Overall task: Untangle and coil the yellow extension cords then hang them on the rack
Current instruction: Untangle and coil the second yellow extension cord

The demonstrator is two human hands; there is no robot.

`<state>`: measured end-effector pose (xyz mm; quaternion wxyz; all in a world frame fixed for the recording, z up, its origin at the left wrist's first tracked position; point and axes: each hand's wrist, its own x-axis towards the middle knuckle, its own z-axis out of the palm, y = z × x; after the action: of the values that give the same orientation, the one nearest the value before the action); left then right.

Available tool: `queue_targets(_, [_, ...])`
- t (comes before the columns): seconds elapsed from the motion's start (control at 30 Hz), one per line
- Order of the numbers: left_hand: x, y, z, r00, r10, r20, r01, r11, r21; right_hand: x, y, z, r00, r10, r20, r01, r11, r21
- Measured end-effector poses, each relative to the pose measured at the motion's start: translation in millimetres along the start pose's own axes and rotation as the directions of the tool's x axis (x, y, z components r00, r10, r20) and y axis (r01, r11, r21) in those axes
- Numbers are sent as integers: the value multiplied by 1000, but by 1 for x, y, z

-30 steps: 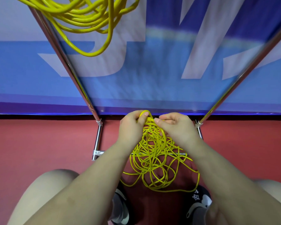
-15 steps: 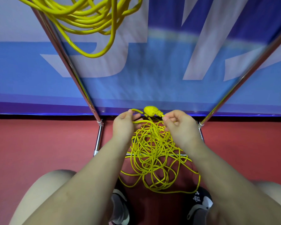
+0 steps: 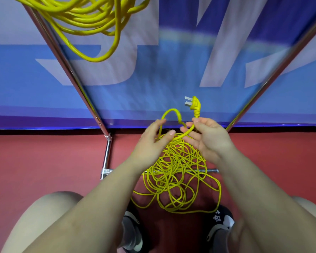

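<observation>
A tangled yellow extension cord (image 3: pixel 173 176) lies in a loose heap on the red floor between my feet. Its yellow plug (image 3: pixel 194 105) sticks up above my right hand (image 3: pixel 208 139), which pinches the cord just below the plug between thumb and forefinger. My left hand (image 3: pixel 153 143) has its fingers around a cord loop (image 3: pixel 171 114) that arches up between both hands. A thicker yellow cord coil (image 3: pixel 91 17) hangs from the rack at the top left. The rack's chrome poles (image 3: pixel 66 66) slant down to a base on the floor.
A blue and white banner (image 3: pixel 153 79) stands behind the rack. The right chrome pole (image 3: pixel 274 73) and a low crossbar (image 3: pixel 211 170) frame the heap. My black shoes (image 3: pixel 221 221) and bare knees fill the bottom of the view.
The plug has come free of the heap and risen above my right hand. Both hands have lifted and spread apart, pulling a loop of cord up.
</observation>
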<state>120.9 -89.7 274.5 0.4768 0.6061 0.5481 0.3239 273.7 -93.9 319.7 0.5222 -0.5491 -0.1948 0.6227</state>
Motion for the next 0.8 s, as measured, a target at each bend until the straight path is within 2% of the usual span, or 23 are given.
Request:
queue_targets(0.07, [-2,-4,6,986,17,169,-18,1000,8,2,-2,-1,999,38,-9,-36,993,112])
queue_targets(0.13, [-2,-9,8,975,19,223,-48,991,126,6,-6,-3,997,69,-38,-61,979,196])
queue_targets(0.2, [2,-12,7,979,52,199,-97,969,227,9,-10,-8,992,106,-70,-83,956,280])
queue_targets(0.23, [4,-13,6,984,59,170,-96,970,222,11,-12,-11,989,121,-85,-87,941,328])
queue_targets(0.3, [5,-11,4,995,31,97,-44,989,142,16,-17,-17,987,127,-100,-75,909,411])
queue_targets(0.37, [6,-10,2,998,-27,62,27,1000,-3,19,-18,-22,990,114,-81,-74,917,392])
queue_targets(0.43, [6,-4,2,995,-85,51,93,978,-188,20,-15,-22,992,121,-35,-112,972,206])
queue_targets(0.5, [6,2,1,987,-157,25,156,933,-325,15,-6,-20,991,132,24,-127,980,-154])
queue_targets(0.57, [7,4,0,978,-209,11,195,889,-414,8,6,-16,987,111,116,-31,842,-538])
queue_targets(0.63, [7,6,-2,969,-248,12,223,851,-476,2,20,-13,959,130,253,116,632,-766])
queue_targets(0.7, [7,6,-4,960,-278,-18,231,833,-503,3,32,-14,928,178,327,209,480,-852])
queue_targets(0.8, [8,7,-10,948,-310,-76,219,804,-553,6,38,-20,933,170,317,258,296,-920])
